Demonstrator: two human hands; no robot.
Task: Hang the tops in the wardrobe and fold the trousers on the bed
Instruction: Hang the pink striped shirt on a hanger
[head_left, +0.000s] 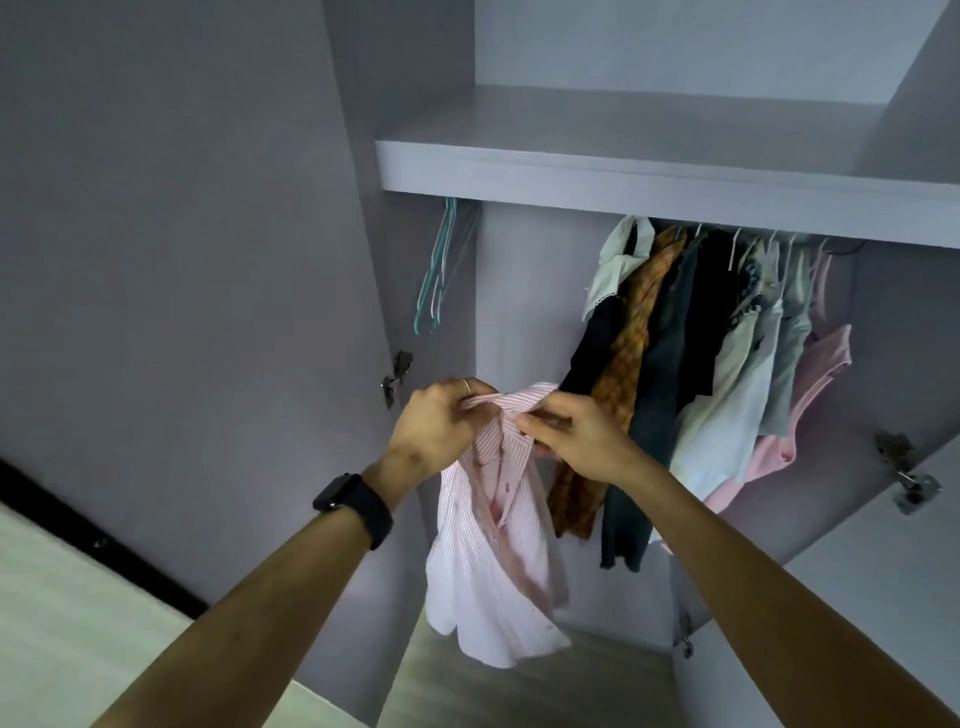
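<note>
You held the pink striped shirt (488, 525) below the wardrobe shelf (623, 179)'s left end, left hand (436, 431) and right hand (579, 441) with fingers clamped on its collar, probably squaring it for hanging.

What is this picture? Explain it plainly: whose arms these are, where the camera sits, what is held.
There is no machine here. A person wears a camera on the head, so the one picture looks forward and down along their own bare arms. The left hand, with a dark watch on its wrist, and the right hand both pinch the collar of a pink striped shirt, which hangs loose below them. In front stands an open wardrobe with a shelf near the top. Under the shelf, empty hangers hang at the left and a row of hung clothes at the right. Whether a hanger is already inside the shirt cannot be told.
</note>
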